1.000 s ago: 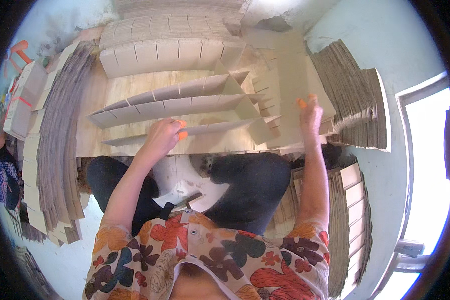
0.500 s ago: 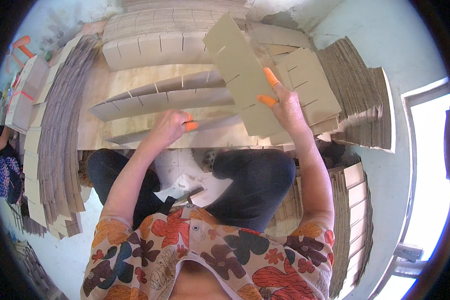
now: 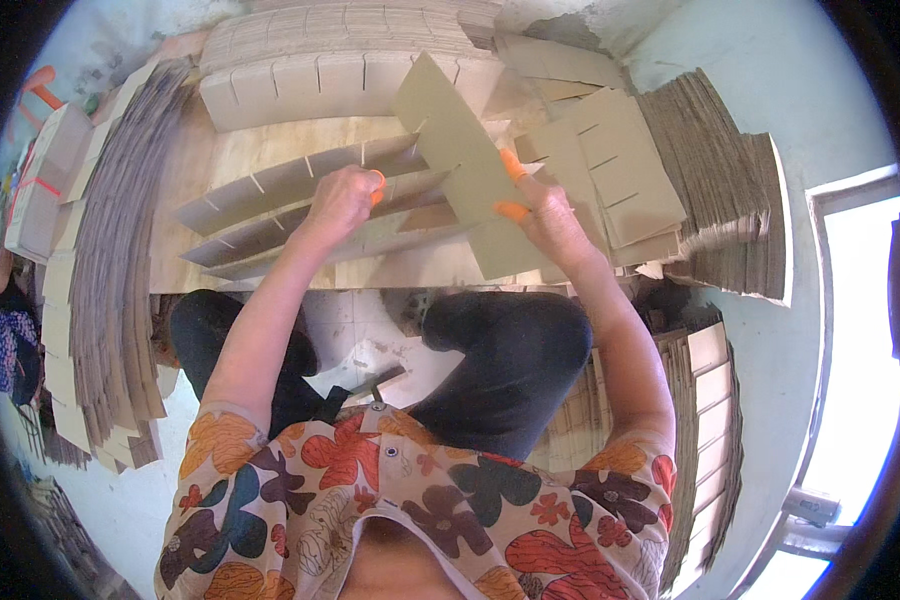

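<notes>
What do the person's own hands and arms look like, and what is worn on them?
The right hand has orange covers on two digits; orange also shows at the left hand's fingertips. Both forearms are bare, below short, pale sleeves with large red, orange and dark flowers.

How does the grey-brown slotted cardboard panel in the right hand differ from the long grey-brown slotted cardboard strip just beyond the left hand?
The panel turns its broad face to the camera; the strip stands more on edge. The panel slants steeply across the view; the strip runs more nearly left to right. Both are slotted grey-brown cardboard.
</notes>
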Demonstrator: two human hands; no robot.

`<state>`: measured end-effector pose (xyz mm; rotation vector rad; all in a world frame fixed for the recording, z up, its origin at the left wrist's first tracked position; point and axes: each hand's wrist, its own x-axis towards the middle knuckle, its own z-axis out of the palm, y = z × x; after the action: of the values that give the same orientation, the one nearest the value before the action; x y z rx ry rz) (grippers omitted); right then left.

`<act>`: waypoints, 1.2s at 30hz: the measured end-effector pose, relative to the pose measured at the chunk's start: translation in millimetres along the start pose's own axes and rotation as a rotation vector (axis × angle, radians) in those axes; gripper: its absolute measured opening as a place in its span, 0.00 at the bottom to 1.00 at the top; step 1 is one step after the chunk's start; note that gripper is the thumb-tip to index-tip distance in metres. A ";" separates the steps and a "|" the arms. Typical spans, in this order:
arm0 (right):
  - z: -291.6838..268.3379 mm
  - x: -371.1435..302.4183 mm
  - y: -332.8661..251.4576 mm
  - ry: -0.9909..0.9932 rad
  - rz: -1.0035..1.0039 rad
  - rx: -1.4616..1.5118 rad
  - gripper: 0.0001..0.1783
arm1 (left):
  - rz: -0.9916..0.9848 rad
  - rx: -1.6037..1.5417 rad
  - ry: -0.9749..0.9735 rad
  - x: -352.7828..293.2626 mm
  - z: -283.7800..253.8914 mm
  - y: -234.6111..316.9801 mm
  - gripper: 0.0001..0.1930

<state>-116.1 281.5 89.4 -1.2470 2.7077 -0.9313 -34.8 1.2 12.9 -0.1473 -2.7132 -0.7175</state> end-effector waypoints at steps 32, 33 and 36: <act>30.5 -1.1 7.0 -0.234 -0.068 -0.151 0.22 | -0.073 0.153 0.040 77.8 24.0 -38.1 0.04; 34.2 1.6 7.6 -0.260 -0.081 -0.229 0.19 | -0.076 0.129 0.027 78.9 22.9 -35.7 0.04; 31.6 19.3 -4.2 -0.321 -0.065 -0.350 0.14 | -0.230 0.033 -0.073 81.1 10.6 -28.9 0.03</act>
<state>-118.3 249.8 69.8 -1.4001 2.6491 -0.2295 -119.4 -17.3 18.4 0.1523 -2.8403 -0.7428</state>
